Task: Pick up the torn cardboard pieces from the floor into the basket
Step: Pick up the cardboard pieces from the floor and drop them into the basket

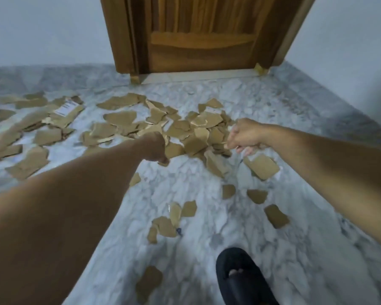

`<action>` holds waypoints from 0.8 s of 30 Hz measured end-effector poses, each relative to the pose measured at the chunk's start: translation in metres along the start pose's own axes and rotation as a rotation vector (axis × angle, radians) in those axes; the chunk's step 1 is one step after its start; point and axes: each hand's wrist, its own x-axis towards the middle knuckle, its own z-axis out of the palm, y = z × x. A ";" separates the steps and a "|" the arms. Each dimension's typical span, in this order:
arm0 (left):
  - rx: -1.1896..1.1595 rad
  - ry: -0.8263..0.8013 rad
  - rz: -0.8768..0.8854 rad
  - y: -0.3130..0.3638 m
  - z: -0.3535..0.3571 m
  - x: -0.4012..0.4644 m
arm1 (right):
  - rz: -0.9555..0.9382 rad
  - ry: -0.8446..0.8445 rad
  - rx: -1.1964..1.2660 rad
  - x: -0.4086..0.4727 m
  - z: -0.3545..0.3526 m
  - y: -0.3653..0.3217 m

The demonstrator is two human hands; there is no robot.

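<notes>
Torn brown cardboard pieces (198, 133) lie in a thick heap on the marble floor in front of a wooden door, with more scattered to the left (29, 164) and nearer my feet (166, 225). Both my arms reach out over the heap. My left hand (154, 148) is curled into a fist at the heap's near edge, and a small cardboard scrap (164, 162) sticks out under it. My right hand (244, 135) hangs over the right side of the heap with fingers curled down and blurred, just above a larger piece (262, 167). No basket is in view.
A closed wooden door (200, 34) stands behind the heap, between white walls. A cardboard piece with a white label (66, 108) lies at the left. My foot in a black slipper (240, 276) stands at the bottom. Bare marble floor (295, 111) lies right of the heap.
</notes>
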 end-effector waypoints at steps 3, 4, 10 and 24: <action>0.017 -0.201 0.064 0.027 0.053 0.021 | 0.116 -0.045 0.024 0.017 0.020 0.073; -0.030 -0.253 0.088 0.032 0.068 0.025 | 0.148 -0.060 0.027 0.021 0.028 0.093; 0.037 -0.438 0.073 0.043 0.148 0.032 | 0.261 -0.147 -0.224 0.019 0.080 0.188; -0.030 -0.013 0.194 0.045 0.206 0.030 | 0.185 0.070 -0.440 0.052 0.125 0.234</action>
